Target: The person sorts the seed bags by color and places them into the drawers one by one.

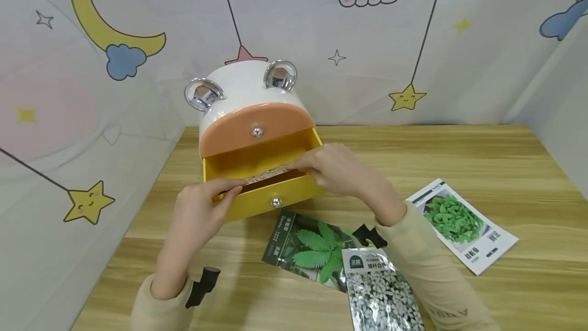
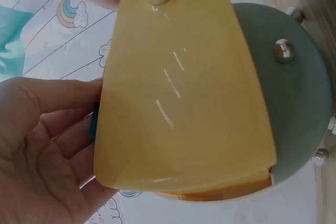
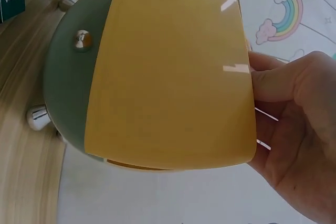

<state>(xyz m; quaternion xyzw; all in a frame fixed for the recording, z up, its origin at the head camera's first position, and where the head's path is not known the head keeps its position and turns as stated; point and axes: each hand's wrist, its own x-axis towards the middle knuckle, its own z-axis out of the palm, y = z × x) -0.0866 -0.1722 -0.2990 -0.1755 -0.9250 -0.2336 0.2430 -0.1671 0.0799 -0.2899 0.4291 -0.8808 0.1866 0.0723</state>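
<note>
A seed packet (image 1: 268,174) with a speckled floral print lies lengthwise in the mouth of the pulled-out yellow drawer (image 1: 257,202). My left hand (image 1: 197,216) pinches its left end between thumb and fingers, and my right hand (image 1: 340,170) pinches the right end. Only a strip of the packet shows, since the drawer front covers the rest. A dark green edge (image 2: 94,121) of it peeks out by the left fingers in the left wrist view. The drawer belongs to a white animal-shaped cabinet (image 1: 243,83) with chrome ears, an orange upper drawer (image 1: 234,132) and round silver knobs.
On the wooden table (image 1: 220,290) in front lies a green-leaf packet (image 1: 317,252), overlapped by a white-flower packet (image 1: 383,290) beside my right sleeve. Another leafy packet (image 1: 459,223) is farther right. A printed cloth backdrop (image 1: 312,29) stands behind the cabinet.
</note>
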